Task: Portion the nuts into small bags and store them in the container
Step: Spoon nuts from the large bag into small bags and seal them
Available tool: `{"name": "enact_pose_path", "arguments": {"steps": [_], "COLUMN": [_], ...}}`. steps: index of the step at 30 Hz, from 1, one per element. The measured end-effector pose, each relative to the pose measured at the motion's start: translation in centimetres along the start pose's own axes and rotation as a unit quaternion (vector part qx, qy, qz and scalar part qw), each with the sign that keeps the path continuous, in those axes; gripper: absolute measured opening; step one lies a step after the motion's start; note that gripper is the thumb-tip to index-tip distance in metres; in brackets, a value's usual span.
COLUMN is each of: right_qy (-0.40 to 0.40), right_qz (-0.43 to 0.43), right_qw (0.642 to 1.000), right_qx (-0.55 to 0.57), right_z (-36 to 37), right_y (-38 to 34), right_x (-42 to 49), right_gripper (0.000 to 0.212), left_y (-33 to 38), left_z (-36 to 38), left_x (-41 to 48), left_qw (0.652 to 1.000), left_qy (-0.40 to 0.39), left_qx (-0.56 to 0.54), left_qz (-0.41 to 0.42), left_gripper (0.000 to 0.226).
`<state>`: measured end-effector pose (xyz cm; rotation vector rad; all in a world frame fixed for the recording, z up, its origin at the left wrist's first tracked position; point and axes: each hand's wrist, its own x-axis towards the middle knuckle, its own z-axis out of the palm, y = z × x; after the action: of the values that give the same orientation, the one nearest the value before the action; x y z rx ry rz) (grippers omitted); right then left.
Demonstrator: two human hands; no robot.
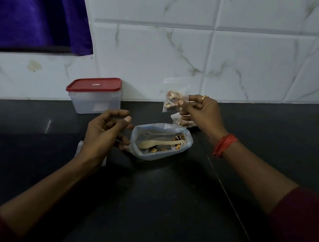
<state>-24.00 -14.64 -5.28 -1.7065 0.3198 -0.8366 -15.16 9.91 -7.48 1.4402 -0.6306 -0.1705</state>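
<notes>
My right hand (201, 112) pinches a small clear bag of nuts (172, 100) and holds it up above the counter near the wall. Under that hand lies another small filled bag (182, 122). A large open plastic bag (161, 141) sits in the middle, with a few nuts and a pale wooden spoon (157, 144) inside. My left hand (106, 133) hovers just left of the large bag, fingers loosely curled, holding nothing that I can see. A clear container with a red lid (95, 95), closed, stands at the back by the wall.
The dark counter (150, 203) runs to a white marble-tiled wall (232, 60). Some flat empty small bags (79, 148) lie under my left wrist. A purple cloth (36, 16) hangs at the top left.
</notes>
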Motion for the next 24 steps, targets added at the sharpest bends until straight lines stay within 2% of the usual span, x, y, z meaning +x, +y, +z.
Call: {"name": "enact_pose_path", "arguments": {"steps": [11,15,19,22,24], "right_qy": [-0.017,-0.028,0.001,0.007,-0.012], "right_qz": [0.061,0.001,-0.054,-0.107,-0.102], "right_qw": [0.99,0.971,0.954,0.91,0.889], "right_qx": [-0.125,-0.236,-0.296,-0.4,-0.446], "right_z": [0.7,0.5,0.1,-0.2,-0.2], "right_y": [3.1,4.3,5.0,5.4,5.6], "right_x": [3.1,3.2,2.9,3.0,3.1], "right_gripper": [0.024,0.027,0.028,0.026,0.027], "left_y": [-0.4,-0.6,-0.6,-0.6,-0.7], "left_z": [-0.3,-0.4,-0.3,-0.3,-0.3], "left_x": [0.5,0.7,0.6,0.6,0.6], "left_qw": [1.0,1.0,1.0,0.999,0.999], "left_qy": [0.007,0.007,0.01,0.018,0.018], "left_qx": [0.013,0.021,0.029,0.033,0.037], "left_qz": [0.004,0.0,0.005,0.012,0.013], "left_gripper": [0.024,0.026,0.025,0.025,0.025]}}
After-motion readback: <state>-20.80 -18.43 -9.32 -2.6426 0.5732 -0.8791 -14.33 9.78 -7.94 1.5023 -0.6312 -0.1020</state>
